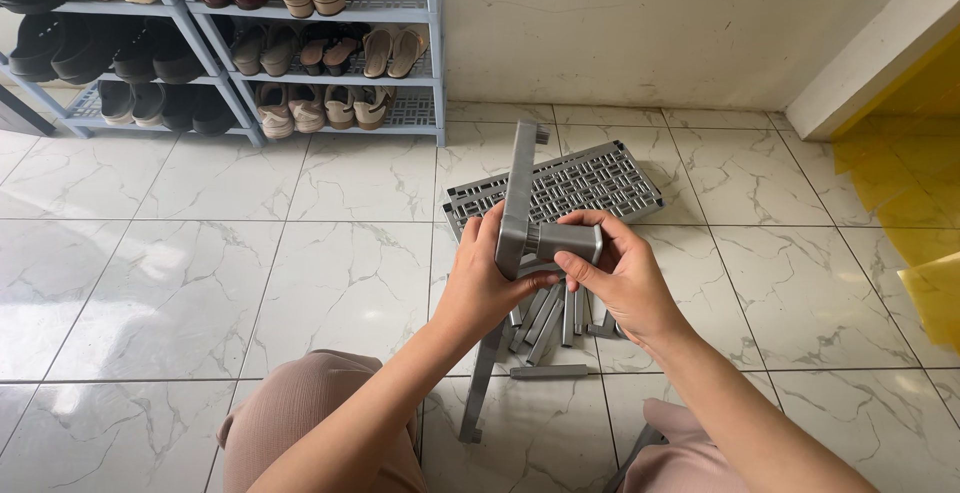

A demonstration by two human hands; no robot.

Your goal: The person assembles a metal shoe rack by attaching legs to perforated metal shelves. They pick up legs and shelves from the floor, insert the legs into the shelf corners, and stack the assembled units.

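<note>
Grey plastic rack holds shoes; hands grip a post.

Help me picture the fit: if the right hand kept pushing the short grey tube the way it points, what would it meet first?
The right hand points the short grey tube leftward, so it would most likely meet the long grey frame bar that the left hand grips; they already look touching, though depth is unclear.
</note>
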